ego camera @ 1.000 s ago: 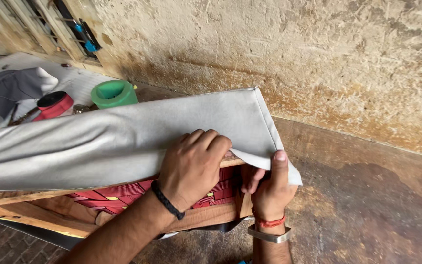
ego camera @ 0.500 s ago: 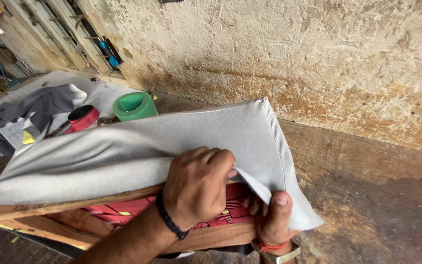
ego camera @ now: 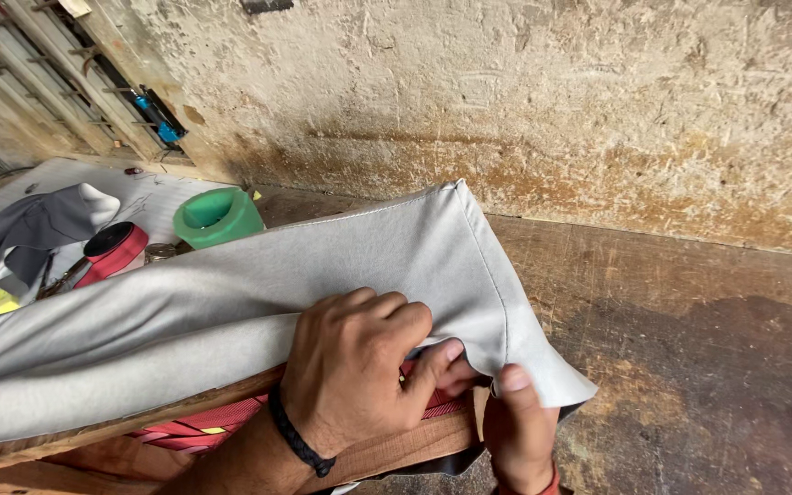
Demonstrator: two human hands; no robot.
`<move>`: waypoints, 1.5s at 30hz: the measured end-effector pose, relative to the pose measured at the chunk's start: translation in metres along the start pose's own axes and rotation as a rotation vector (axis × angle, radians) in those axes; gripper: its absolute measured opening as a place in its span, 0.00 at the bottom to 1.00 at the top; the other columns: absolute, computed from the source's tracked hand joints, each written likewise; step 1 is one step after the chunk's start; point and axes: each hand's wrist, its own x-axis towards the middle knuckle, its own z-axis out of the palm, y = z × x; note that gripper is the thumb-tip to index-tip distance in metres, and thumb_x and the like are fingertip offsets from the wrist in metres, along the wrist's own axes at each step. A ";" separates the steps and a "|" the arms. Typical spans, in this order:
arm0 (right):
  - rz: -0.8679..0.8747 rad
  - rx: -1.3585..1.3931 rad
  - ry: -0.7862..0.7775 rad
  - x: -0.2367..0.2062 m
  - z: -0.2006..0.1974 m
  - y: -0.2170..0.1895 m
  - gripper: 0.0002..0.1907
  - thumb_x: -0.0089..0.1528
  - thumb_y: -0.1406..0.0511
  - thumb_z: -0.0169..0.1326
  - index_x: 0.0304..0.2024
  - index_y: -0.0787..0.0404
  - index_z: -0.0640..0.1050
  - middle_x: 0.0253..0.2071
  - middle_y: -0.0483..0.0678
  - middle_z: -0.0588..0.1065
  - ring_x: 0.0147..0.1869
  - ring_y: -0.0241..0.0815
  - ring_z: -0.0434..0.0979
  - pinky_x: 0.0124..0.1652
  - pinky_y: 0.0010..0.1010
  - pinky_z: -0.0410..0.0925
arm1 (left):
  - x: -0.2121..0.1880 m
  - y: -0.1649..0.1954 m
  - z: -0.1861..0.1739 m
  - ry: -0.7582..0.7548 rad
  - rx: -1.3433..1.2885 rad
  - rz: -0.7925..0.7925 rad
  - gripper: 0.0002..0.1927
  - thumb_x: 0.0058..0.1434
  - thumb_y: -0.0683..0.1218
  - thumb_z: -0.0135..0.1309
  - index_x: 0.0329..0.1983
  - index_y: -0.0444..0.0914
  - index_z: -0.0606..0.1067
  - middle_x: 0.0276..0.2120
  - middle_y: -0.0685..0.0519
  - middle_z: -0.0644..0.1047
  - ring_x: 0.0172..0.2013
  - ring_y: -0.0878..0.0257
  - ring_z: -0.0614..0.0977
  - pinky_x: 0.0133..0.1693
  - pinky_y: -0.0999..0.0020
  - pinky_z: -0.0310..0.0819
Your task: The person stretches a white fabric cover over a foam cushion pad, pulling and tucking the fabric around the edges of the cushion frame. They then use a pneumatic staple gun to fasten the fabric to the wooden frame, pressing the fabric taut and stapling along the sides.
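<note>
Grey cover (ego camera: 231,321), fabric, one piece. Lies stretched over a wooden frame (ego camera: 121,431) at the near left of the worktop (ego camera: 689,348), running from the far-left edge of the picture to a stitched corner at centre, where a seam runs down toward the near edge.

Head view, items in order:

Left hand (ego camera: 355,367): fingers curled and pressing down on the cover's lower edge, thumb tucked beneath it, holding the fabric against the frame rail. Black band at the wrist.

Right hand (ego camera: 515,431): thumb on the outside of the hanging corner flap, pinching it; the other fingers are behind the cloth, so their closure cannot be told fully.

Red webbing (ego camera: 194,429): visible under the cover, strapped across the frame, just below the left hand.

Green tub (ego camera: 217,218): far left, just beyond the cover's far edge.

Red-and-black roll (ego camera: 114,249): left of the tub, beside grey cloth scraps (ego camera: 43,225) on a white sheet (ego camera: 167,197).

Wall (ego camera: 552,101): rough, stained plaster, far side.

Handling note, as a judgement: the corner appears to be the step in hand. Good work here would keep the left hand flat and firm so the top face lies smooth, while the right draws the flap evenly down along the seam line, avoiding a diagonal pucker. Slack at the corner looks the chief risk; the seam should sit on the frame's edge.
</note>
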 end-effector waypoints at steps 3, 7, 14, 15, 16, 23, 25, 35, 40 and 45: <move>0.167 -0.034 0.040 0.004 0.010 -0.026 0.31 0.67 0.47 0.40 0.40 0.69 0.79 0.27 0.55 0.81 0.27 0.43 0.81 0.26 0.25 0.70 | -0.003 0.000 -0.001 0.026 0.004 0.030 0.16 0.61 0.52 0.59 0.21 0.41 0.72 0.20 0.52 0.75 0.22 0.53 0.77 0.24 0.54 0.69; 0.036 -0.162 0.499 0.009 0.034 -0.011 0.22 0.70 0.55 0.51 0.30 0.66 0.75 0.16 0.51 0.74 0.12 0.39 0.69 0.14 0.24 0.59 | -0.007 -0.002 0.002 0.048 -0.007 0.050 0.19 0.63 0.53 0.58 0.19 0.41 0.72 0.18 0.51 0.74 0.21 0.53 0.76 0.24 0.54 0.67; -0.227 -0.122 0.526 0.005 0.025 0.028 0.19 0.70 0.58 0.51 0.28 0.63 0.73 0.16 0.46 0.71 0.15 0.34 0.69 0.14 0.24 0.61 | -0.014 -0.018 0.013 0.053 -0.012 0.170 0.19 0.68 0.53 0.55 0.22 0.42 0.72 0.16 0.55 0.71 0.17 0.60 0.72 0.21 0.59 0.63; -0.219 -0.101 0.532 0.005 0.022 0.032 0.19 0.70 0.58 0.51 0.28 0.63 0.73 0.16 0.46 0.71 0.15 0.34 0.69 0.14 0.24 0.61 | -0.016 -0.021 0.013 0.053 0.010 0.201 0.19 0.68 0.53 0.55 0.22 0.42 0.73 0.15 0.56 0.70 0.16 0.61 0.71 0.20 0.60 0.63; -0.216 -0.084 0.538 0.004 0.020 0.035 0.19 0.70 0.58 0.51 0.28 0.63 0.73 0.16 0.45 0.71 0.15 0.34 0.70 0.14 0.24 0.60 | -0.017 -0.022 0.013 0.055 0.014 0.210 0.20 0.68 0.53 0.55 0.21 0.42 0.72 0.14 0.56 0.70 0.15 0.62 0.70 0.20 0.60 0.62; -0.288 -0.218 0.516 0.000 0.013 0.043 0.20 0.71 0.59 0.52 0.29 0.66 0.74 0.18 0.46 0.71 0.18 0.34 0.68 0.17 0.24 0.59 | -0.014 -0.014 0.005 0.074 -0.015 0.215 0.19 0.68 0.55 0.54 0.23 0.43 0.72 0.18 0.54 0.71 0.20 0.57 0.73 0.25 0.58 0.65; -0.420 -0.240 0.498 -0.002 0.013 0.040 0.20 0.73 0.60 0.54 0.30 0.67 0.74 0.20 0.45 0.69 0.23 0.33 0.66 0.22 0.24 0.58 | -0.007 -0.008 -0.010 -0.073 -0.082 0.157 0.21 0.65 0.60 0.55 0.23 0.43 0.72 0.18 0.53 0.72 0.20 0.56 0.75 0.25 0.57 0.67; -0.384 -0.172 0.507 -0.017 0.014 0.032 0.18 0.69 0.58 0.54 0.29 0.63 0.75 0.17 0.45 0.70 0.15 0.34 0.68 0.14 0.25 0.59 | 0.145 -0.072 0.034 -0.621 -0.251 -0.243 0.27 0.69 0.65 0.36 0.60 0.47 0.72 0.55 0.49 0.76 0.55 0.57 0.77 0.59 0.50 0.68; -0.567 -0.200 0.375 -0.007 0.000 0.043 0.17 0.71 0.58 0.56 0.32 0.63 0.75 0.19 0.43 0.70 0.18 0.35 0.68 0.17 0.26 0.62 | 0.091 -0.047 0.061 -0.619 0.032 0.188 0.31 0.68 0.69 0.32 0.61 0.50 0.72 0.68 0.45 0.65 0.71 0.47 0.58 0.69 0.38 0.43; -0.340 -0.102 0.336 -0.010 0.006 0.034 0.17 0.69 0.56 0.53 0.42 0.66 0.76 0.24 0.46 0.74 0.21 0.36 0.71 0.20 0.25 0.63 | 0.065 -0.021 0.040 -0.647 -0.042 0.171 0.31 0.63 0.73 0.38 0.64 0.58 0.68 0.75 0.45 0.50 0.73 0.44 0.41 0.63 0.24 0.19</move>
